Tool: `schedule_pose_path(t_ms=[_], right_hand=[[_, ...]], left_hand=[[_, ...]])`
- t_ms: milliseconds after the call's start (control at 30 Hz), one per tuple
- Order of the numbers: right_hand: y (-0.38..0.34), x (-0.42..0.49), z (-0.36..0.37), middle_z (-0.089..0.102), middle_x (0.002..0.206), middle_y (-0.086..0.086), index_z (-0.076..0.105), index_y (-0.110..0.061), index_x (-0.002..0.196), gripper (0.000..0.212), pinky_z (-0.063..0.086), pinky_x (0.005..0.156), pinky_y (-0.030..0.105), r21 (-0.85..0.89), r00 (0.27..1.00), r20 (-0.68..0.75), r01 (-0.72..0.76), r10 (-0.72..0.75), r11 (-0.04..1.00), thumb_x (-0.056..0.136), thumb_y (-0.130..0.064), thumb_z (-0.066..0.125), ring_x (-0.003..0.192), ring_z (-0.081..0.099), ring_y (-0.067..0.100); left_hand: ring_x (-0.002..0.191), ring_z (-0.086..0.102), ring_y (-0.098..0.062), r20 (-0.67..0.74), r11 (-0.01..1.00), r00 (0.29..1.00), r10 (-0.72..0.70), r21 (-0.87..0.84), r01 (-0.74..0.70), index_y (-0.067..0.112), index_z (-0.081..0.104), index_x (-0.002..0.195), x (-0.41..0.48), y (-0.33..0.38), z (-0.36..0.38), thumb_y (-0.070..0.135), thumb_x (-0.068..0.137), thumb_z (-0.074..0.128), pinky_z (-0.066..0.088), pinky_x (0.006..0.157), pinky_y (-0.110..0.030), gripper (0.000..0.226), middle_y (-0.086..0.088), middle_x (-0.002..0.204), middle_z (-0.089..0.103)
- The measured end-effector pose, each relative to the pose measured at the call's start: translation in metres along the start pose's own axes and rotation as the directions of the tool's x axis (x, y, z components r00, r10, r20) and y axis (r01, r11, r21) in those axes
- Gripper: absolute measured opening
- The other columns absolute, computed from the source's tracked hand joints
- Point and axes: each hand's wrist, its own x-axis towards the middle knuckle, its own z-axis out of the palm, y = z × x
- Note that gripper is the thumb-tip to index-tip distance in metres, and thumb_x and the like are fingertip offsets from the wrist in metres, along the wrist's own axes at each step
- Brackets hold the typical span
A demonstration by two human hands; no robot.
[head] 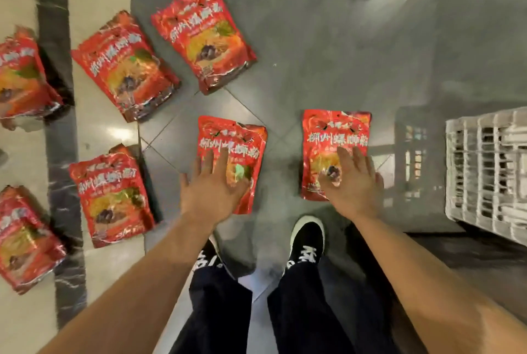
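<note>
Both hands are held wide open, with the fingers spread apart. The left hand (211, 191) is flat over the lower half of a red packet (232, 142) that lies on the floor (342, 40), right in front of the person's feet. The right hand (350, 182) is spread the same way over the lower half of a second red packet (333, 131), which lies just to the right of the first one. Neither hand has its fingers curled around anything. I cannot tell whether the palms really press on the packets or hang just above them.

Each hand hides the bottom part of its packet. The picture is a bit blurry, so the white words on the packets are hard to read.

More red packets (125, 65) lie on the floor to the left, well apart from the hands. The far-left packet (22, 77) is cut off by the edge of the view, and so is the one in the bottom-left corner (25, 239).

A white crate (490, 171) with slotted sides stands on the floor to the right, near the second packet but not touching it. It is cut off too, and I cannot see what is inside it.

Two black shoes (306, 242) with white laces show below the hands. The left one is partly hidden behind the left arm.
</note>
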Motion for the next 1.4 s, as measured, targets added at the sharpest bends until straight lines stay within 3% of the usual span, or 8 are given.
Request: schedule_pose_path(t_ms=[267, 533, 667, 867, 1033, 1133, 1267, 1400], right_hand=[[0.066, 0.088, 0.146, -0.001, 0.167, 0.001, 0.014, -0.039, 0.154, 0.074, 0.013, 0.117, 0.066, -0.046, 0.994, 0.076, -0.072, 0.075, 0.996, 0.093, -0.057, 0.051, 0.15, -0.002, 0.042], [0.076, 0.093, 0.177, 0.008, 0.166, -0.003, 0.022, -0.036, 0.154, 0.07, 0.022, 0.116, 0.059, 0.031, 0.999, 0.014, -0.037, 0.037, 0.999, 0.093, -0.062, 0.048, 0.151, 0.005, 0.038], [0.086, 0.114, 0.159, 0.027, 0.16, 0.007, 0.03, -0.03, 0.151, 0.077, 0.032, 0.109, 0.063, 0.201, 0.955, -0.219, -0.159, 0.202, 0.967, 0.084, -0.065, 0.047, 0.144, 0.028, 0.038], [0.101, 0.176, 0.139, 0.051, 0.138, 0.007, 0.025, -0.035, 0.14, 0.098, 0.042, 0.104, 0.06, 0.505, 0.898, 0.038, -0.396, 0.439, 0.767, 0.064, -0.062, 0.08, 0.125, 0.053, 0.04], [0.098, 0.186, 0.143, 0.065, 0.126, -0.001, 0.045, -0.025, 0.135, 0.105, 0.049, 0.102, 0.048, 0.626, 0.882, 0.143, -0.432, 0.449, 0.65, 0.047, -0.062, 0.09, 0.115, 0.063, 0.027], [0.092, 0.178, 0.139, 0.071, 0.11, -0.003, 0.063, -0.027, 0.107, 0.058, 0.054, 0.092, 0.038, 0.692, 0.901, 0.251, -0.422, 0.353, 0.586, 0.06, -0.044, 0.092, 0.091, 0.069, 0.016], [0.079, 0.17, 0.127, 0.073, 0.109, -0.004, 0.064, -0.033, 0.096, 0.037, 0.054, 0.096, 0.046, 0.726, 0.941, 0.252, -0.339, 0.228, 0.598, 0.068, -0.035, 0.088, 0.095, 0.071, 0.018], [0.066, 0.149, 0.096, 0.072, 0.115, -0.002, 0.064, -0.031, 0.101, 0.037, 0.053, 0.093, 0.038, 0.751, 0.963, 0.207, -0.269, 0.171, 0.603, 0.072, -0.03, 0.087, 0.1, 0.069, 0.018]], left_hand=[[0.151, -0.006, -0.046, 0.169, 0.998, 0.985, -0.043, 0.062, 0.033, 0.049, 0.01, 0.155, 0.097, -0.014, 0.189, 0.087, 0.085, 0.017, 0.015, 0.116, -0.068, 0.08, -0.008, 0.168, -0.013], [0.152, 0.001, -0.04, 0.112, 0.995, 0.989, 0.099, -0.021, -0.097, 0.044, -0.01, 0.156, 0.117, 0.064, 0.191, 0.075, 0.092, 0.015, 0.022, 0.117, -0.062, 0.076, -0.007, 0.166, -0.019], [0.15, 0.017, -0.037, -0.205, 0.967, 0.978, -0.025, -0.254, -0.029, 0.032, 0.01, 0.158, 0.135, 0.08, 0.177, 0.069, 0.094, 0.037, 0.022, 0.116, -0.059, 0.079, -0.008, 0.168, 0.007], [0.138, 0.039, -0.04, 0.092, 0.643, 0.875, -0.475, -0.643, 0.416, 0.02, 0.021, 0.15, 0.181, 0.051, 0.177, 0.078, 0.051, 0.073, 0.033, 0.113, -0.057, 0.126, -0.014, 0.149, 0.039], [0.093, 0.067, -0.015, 0.253, 0.32, 0.893, -0.372, -0.868, 0.379, 0.012, 0.046, 0.118, 0.19, 0.042, 0.179, 0.041, 0.055, 0.096, 0.053, 0.092, -0.037, 0.085, 0.005, 0.109, 0.065], [0.089, 0.076, -0.025, 0.377, 0.143, 0.897, -0.232, -0.899, 0.415, 0.013, 0.066, 0.116, 0.186, 0.036, 0.181, 0.033, 0.054, 0.094, 0.061, 0.083, -0.048, 0.071, -0.005, 0.104, 0.077], [0.075, 0.076, -0.021, 0.419, 0.115, 0.901, -0.115, -0.895, 0.431, 0.013, 0.07, 0.1, 0.176, 0.038, 0.168, 0.009, 0.075, 0.083, 0.062, 0.059, -0.032, 0.028, -0.005, 0.089, 0.079], [0.082, 0.076, -0.022, 0.35, 0.149, 0.934, -0.066, -0.922, 0.356, 0.015, 0.07, 0.105, 0.162, 0.033, 0.131, 0.018, 0.062, 0.084, 0.062, 0.075, -0.039, 0.046, -0.004, 0.096, 0.078]])
